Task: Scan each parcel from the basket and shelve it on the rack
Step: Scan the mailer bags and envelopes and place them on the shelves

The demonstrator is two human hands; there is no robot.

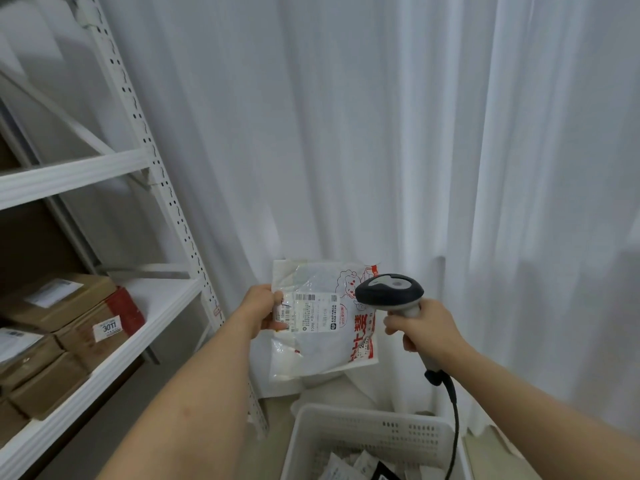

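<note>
While left-held, parcel (322,317) beside right-held scanner (391,292)

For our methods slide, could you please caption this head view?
Left hand holds a plastic mailer parcel while the right hand aims a corded barcode scanner at its label.

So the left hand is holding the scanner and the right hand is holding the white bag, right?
Not quite, the hands are swapped. The head view shows the left hand holding the white bag and the right hand holding the scanner.
</note>
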